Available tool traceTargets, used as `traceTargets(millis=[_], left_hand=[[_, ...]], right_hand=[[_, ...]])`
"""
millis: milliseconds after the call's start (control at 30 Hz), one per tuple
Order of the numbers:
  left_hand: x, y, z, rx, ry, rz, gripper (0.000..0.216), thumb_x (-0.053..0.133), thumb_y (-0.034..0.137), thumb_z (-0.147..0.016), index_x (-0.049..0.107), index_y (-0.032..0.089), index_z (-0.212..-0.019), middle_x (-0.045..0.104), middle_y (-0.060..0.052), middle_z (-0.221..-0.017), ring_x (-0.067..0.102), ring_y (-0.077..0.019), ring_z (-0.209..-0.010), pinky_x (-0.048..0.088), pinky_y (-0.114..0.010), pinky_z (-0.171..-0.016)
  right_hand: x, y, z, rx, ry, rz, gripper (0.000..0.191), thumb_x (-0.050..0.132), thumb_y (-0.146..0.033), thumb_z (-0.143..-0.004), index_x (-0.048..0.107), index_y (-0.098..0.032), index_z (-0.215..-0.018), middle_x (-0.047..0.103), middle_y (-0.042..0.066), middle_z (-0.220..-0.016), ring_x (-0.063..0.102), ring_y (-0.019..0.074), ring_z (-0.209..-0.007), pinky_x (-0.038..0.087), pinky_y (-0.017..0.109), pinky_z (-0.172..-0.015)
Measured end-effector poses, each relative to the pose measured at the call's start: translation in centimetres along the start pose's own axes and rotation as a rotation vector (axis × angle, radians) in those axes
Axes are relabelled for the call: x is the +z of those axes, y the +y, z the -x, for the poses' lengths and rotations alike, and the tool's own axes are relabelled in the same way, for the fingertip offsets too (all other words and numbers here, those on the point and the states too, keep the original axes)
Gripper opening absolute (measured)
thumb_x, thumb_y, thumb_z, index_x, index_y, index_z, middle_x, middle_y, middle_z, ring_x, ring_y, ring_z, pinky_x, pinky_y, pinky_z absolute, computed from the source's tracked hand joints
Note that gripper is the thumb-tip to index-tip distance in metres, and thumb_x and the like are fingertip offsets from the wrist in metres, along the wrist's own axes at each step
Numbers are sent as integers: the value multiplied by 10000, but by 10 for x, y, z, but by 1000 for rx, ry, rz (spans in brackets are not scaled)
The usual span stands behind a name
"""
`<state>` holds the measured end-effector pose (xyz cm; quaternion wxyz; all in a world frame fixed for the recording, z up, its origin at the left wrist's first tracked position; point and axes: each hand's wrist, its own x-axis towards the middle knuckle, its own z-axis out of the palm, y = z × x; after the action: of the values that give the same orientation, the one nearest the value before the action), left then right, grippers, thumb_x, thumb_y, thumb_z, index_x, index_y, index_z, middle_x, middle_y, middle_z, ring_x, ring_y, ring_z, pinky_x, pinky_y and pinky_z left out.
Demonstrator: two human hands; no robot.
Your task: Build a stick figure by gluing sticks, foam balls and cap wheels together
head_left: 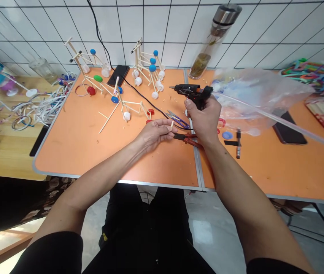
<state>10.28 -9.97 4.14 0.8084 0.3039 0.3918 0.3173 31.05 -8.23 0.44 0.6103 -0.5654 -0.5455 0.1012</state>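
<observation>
Two orange tabletops (164, 167), tiled wall (167, 30); left grip (156, 134) pinches stick (172, 124), right grip (207, 120) wraps glue gun (192, 90).

The glue gun (189, 90) is black, with pale smears along its front and an orange part nearer the back. It is held by its grip, off toward half past one from the centre of the view, its barrel almost level and its slim grey nozzle aimed at nine o'clock. A long, translucent glue stick (276, 116) runs straight out of the gun's rear, sloping down between three and four o'clock. The stick piece (172, 123) is short, pale and thin. It is pinched near the centre, at six o'clock from the nozzle and apart from it, its top leaning toward one o'clock; its lower end is hidden.
</observation>
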Motion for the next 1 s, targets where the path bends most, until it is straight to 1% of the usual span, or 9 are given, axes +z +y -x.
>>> traceTargets(millis=[67,200,233,300,400,533,700,867,1000], left_hand=[[-1,3,3,-7,6,24,203,686,-77,-1042,750,92,-949,840,-73,-781,732,-85,-544,607,-179,-623],[-2,6,4,-8,-8,28,225,648,-35,-1097,721,115,-946,828,-66,-746,681,-84,-478,547,-168,-517],[-3,6,3,-7,-18,27,226,634,-22,-1111,710,124,-956,824,-58,-735,670,-84,-467,530,-165,-497],[-5,6,0,-3,-41,30,220,616,-4,-1126,696,137,-977,816,-47,-718,665,-85,-461,514,-158,-485],[-9,5,-4,15,-85,48,179,626,-2,-1109,723,138,-1053,810,-38,-712,682,-88,-478,521,-148,-518],[-14,6,-7,21,-124,64,252,615,-26,-1078,779,125,-1197,812,-35,-723,713,-95,-518,545,-146,-560],[-18,7,-8,25,-173,48,315,635,-29,-1050,824,118,-1255,821,-43,-747,734,-90,-556,581,-138,-607],[-19,9,-7,23,-198,72,317,600,-46,-1041,850,109,-1158,807,-57,-724,717,-89,-543,563,-130,-581],[-21,10,-7,9,-220,97,302,658,-53,-1006,868,96,-1164,823,-60,-780,764,-86,-628,590,-122,-643]], right_hand=[[-2,-2,1,0,-9,11,590,851,-831,-958,788,-255,-1066,769,19,-881,772,248,-833,721,468,-824],[-5,-11,2,12,-63,7,547,841,-810,-983,792,-267,-1023,714,1,-779,727,234,-735,702,447,-768],[-6,-14,2,12,-81,2,539,836,-806,-990,798,-268,-1018,720,5,-784,737,241,-749,704,450,-776],[-5,-19,4,5,-120,-11,537,826,-805,-998,821,-270,-1044,762,26,-845,785,269,-845,716,466,-830],[-3,-22,5,4,-166,-35,588,811,-847,-984,846,-277,-1121,823,54,-968,828,308,-985,734,501,-899],[-1,-18,5,19,-162,-40,659,823,-898,-942,853,-268,-1134,831,62,-971,821,305,-927,748,533,-900],[-3,-15,3,19,-153,-34,610,828,-854,-971,843,-270,-1147,820,61,-991,822,304,-961,748,530,-946],[-4,-16,2,14,-160,-32,577,807,-848,-992,822,-283,-1110,780,51,-923,805,300,-920,749,529,-906],[-3,-16,2,11,-152,-22,529,812,-797,-1015,821,-278,-1115,763,45,-907,803,302,-918,743,531,-910]])
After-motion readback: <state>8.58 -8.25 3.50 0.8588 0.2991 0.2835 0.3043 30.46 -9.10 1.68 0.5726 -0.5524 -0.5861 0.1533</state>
